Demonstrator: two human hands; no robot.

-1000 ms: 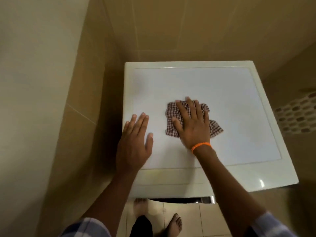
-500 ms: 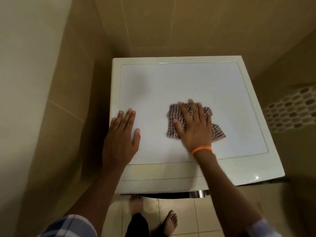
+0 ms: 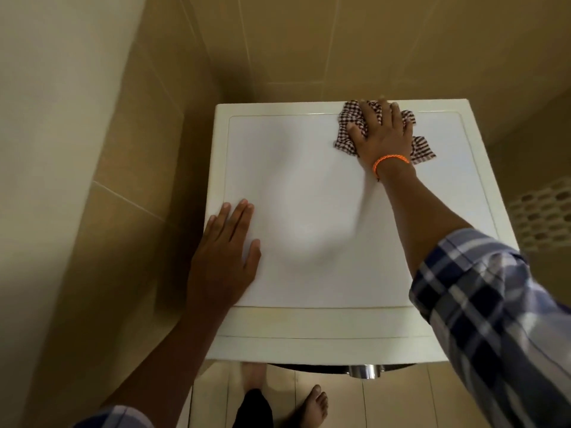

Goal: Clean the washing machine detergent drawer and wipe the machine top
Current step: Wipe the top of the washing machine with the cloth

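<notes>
Beige tiled walls [image 3: 309, 38] close in a narrow corner, and pale floor tiles [image 3: 395, 400] show below, where the person's bare feet stand. Filling the middle of the view is the washing machine top [image 3: 309, 211], a white flat panel with a cream rim, seen from above; its back edge lies against the rear wall and its left side stands near the left wall. At the front edge a shiny round knob [image 3: 364, 371] pokes out below the panel. A perforated white basket [image 3: 543, 217] stands to the right of the machine.

The right arm, in a rolled blue plaid sleeve [image 3: 494, 319], stretches straight out across the panel to its far right part. The right hand [image 3: 383, 134] lies palm down with fingers straight and spread apart, pressing flat on the checked cloth [image 3: 349, 131], which lies crumpled at the back rim of the top and sticks out on both sides of the hand. An orange cord bracelet [image 3: 390, 161] circles that wrist.

The left hand [image 3: 222, 261] rests palm down on the near left edge of the top, fingers straight and close together, thumb apart, holding nothing.
</notes>
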